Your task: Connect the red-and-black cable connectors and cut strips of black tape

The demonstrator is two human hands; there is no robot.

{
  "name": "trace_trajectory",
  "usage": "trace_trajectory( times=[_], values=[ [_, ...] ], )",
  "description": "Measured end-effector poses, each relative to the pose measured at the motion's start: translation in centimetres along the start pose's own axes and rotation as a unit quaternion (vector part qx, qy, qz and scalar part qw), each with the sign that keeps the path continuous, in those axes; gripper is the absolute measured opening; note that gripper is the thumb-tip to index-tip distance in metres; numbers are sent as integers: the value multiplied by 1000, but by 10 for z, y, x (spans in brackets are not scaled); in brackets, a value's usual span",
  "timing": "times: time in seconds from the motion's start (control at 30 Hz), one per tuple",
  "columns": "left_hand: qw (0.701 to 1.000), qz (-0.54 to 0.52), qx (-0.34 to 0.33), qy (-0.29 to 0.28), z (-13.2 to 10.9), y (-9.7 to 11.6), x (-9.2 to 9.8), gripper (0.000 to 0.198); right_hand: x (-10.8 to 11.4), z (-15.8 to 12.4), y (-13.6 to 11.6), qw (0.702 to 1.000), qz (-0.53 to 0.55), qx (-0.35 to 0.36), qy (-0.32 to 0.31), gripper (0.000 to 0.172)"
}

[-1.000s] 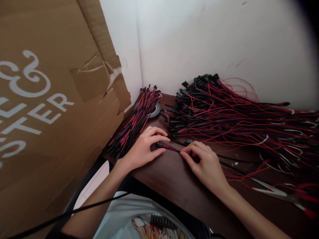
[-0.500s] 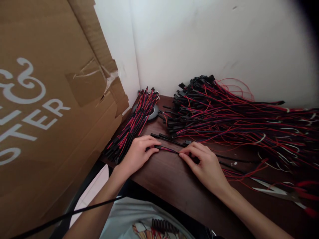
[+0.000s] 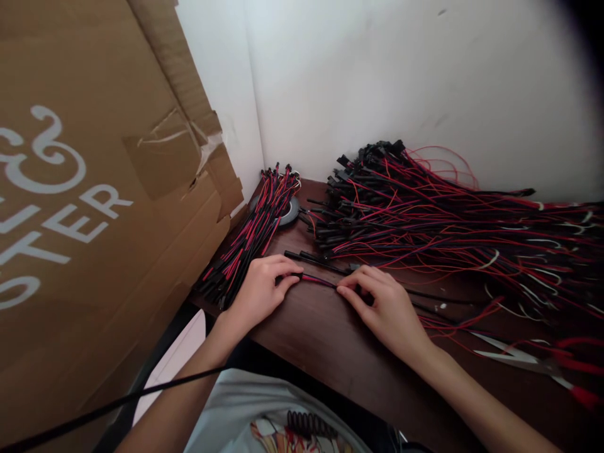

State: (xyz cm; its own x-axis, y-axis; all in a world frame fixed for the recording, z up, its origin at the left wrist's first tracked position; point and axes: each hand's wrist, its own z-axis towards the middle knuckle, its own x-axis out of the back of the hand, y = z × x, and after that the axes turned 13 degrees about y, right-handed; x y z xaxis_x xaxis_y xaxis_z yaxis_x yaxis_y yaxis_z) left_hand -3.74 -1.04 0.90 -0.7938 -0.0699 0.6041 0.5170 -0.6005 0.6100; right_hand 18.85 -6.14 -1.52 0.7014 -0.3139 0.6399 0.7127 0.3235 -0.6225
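Note:
Between my two hands a short red and black wire cable (image 3: 318,280) is stretched low over the brown table. My left hand (image 3: 264,289) pinches its black connector end between thumb and fingertips. The fingertips of my right hand (image 3: 382,299) are closed on the cable's other end, and its fingers partly hide what lies behind them. Just beyond the hands lie loose black cable ends (image 3: 311,259). Close beside my left hand is a bundle of red and black wires (image 3: 255,226) with small black connectors.
A large heap of red and black wires (image 3: 406,214) lies along the wall at the right. Red-handled scissors (image 3: 514,358) lie open at the lower right. A grey tape roll (image 3: 289,212) sits partly under the left bundle. A big cardboard box (image 3: 108,251) stands at the left.
Both hands keep their grip on the cable. The wires between them now look closer together, and my right hand has shifted very slightly to the left.

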Motion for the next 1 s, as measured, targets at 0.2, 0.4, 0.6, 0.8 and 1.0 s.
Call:
trace_trajectory(
  times=[0.2,0.4,0.6,0.8,1.0],
  values=[
    [1000,3,0,-2,0,-2,0,14,3,0,3,1000,7,-6,-12,12],
    [1000,-13,9,-15,-1,0,4,16,0,-2,2,1000,-6,10,5,15],
    [1000,-9,23,-10,-1,0,4,17,-1,-2,1,1000,-7,9,13,15],
    [1000,8,7,7,-3,2,1,14,0,-2,1,1000,-5,9,14,14],
    [1000,22,2,10,-3,3,1,14,-1,-1,0,1000,-6,13,17,13]
  ],
)
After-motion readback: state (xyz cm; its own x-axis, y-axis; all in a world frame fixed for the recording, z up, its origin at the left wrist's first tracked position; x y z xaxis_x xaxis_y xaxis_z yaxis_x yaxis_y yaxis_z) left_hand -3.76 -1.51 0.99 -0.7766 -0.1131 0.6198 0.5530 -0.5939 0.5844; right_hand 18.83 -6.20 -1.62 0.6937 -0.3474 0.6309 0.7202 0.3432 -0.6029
